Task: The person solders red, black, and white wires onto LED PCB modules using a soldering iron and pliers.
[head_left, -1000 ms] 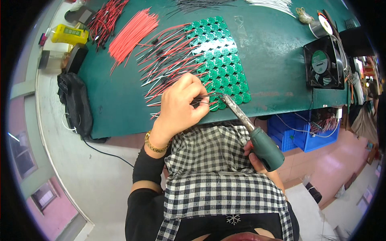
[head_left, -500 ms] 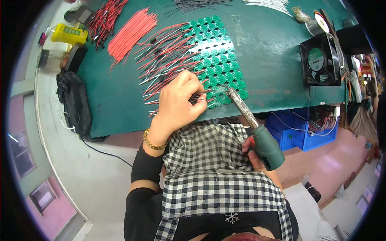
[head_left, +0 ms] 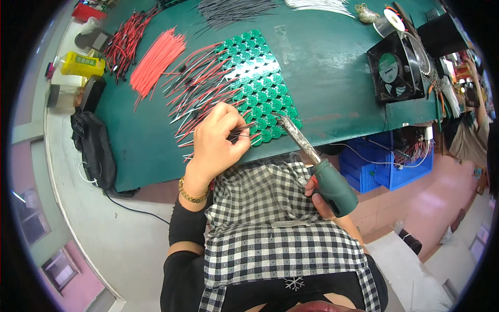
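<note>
My left hand [head_left: 218, 138] is closed in a pinch on thin dark wires [head_left: 240, 133], at the near left edge of a panel of small round green circuit boards [head_left: 266, 96]. Red, black and white wires [head_left: 200, 86] fan out leftward from the panel's left side. My right hand [head_left: 319, 200], partly hidden, is wrapped round the green handle of a soldering iron [head_left: 332, 187]. The iron's narrow tip points up and left over the near part of the panel, a short way right of my left fingers. Whether the tip touches a board I cannot tell.
Red wires [head_left: 158, 62], black wires [head_left: 236, 11] and white wires [head_left: 322, 5] lie in bundles farther back. A black fan [head_left: 397, 67] stands at the right, by a solder spool [head_left: 389, 22]. Blue crates [head_left: 384, 161] sit below the table edge. A yellow bottle [head_left: 82, 65] is far left.
The whole view has shifted, so table and panel appear farther left and slightly lower. Both hands keep their grips, and the iron's tip stays over the panel's near part.
</note>
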`<state>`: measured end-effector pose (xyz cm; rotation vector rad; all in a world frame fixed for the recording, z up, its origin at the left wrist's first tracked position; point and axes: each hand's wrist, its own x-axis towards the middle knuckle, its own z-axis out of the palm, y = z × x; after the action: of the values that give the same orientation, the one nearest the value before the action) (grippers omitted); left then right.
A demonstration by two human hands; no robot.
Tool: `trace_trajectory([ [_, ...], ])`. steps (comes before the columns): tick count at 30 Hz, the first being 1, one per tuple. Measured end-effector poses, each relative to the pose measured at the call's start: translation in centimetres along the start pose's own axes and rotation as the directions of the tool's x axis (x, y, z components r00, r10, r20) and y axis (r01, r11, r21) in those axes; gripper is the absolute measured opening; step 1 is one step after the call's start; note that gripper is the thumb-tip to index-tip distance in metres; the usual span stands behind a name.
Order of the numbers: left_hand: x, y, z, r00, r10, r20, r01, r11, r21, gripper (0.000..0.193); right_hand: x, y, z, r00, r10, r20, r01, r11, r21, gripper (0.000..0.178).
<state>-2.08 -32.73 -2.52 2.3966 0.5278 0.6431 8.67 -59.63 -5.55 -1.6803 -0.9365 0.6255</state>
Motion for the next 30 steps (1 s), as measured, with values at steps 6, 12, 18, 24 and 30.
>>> trace_trajectory([
  [6,-0.2,0.0,-0.5,0.999,0.044,0.028,-0.044,0.999,0.011,0.012,0.0,0.3,0.0,1.000,-0.011,-0.018,0.012,1.000,0.022,0.016],
  [12,-1.2,0.0,-1.7,0.980,0.197,-0.026,-0.198,0.980,-0.017,0.007,-0.2,0.8,-0.5,0.999,-0.049,-0.011,0.049,0.998,-0.033,0.021],
  [18,-3.4,1.5,-1.4,0.996,-0.087,-0.006,0.081,0.952,-0.294,0.021,-1.0,1.5,-0.9,0.999,-0.038,0.008,0.038,0.994,-0.102,0.026],
  [24,-3.0,1.2,-0.2,0.993,-0.114,0.020,0.116,0.981,-0.158,0.008,-1.5,1.8,-1.4,0.994,-0.058,0.094,0.070,0.989,-0.129,0.030],
  [30,-2.9,0.6,0.7,0.992,-0.013,-0.122,-0.013,0.979,-0.202,0.010,-2.3,2.7,-1.2,0.998,-0.009,0.069,0.011,0.999,-0.031,0.029],
])
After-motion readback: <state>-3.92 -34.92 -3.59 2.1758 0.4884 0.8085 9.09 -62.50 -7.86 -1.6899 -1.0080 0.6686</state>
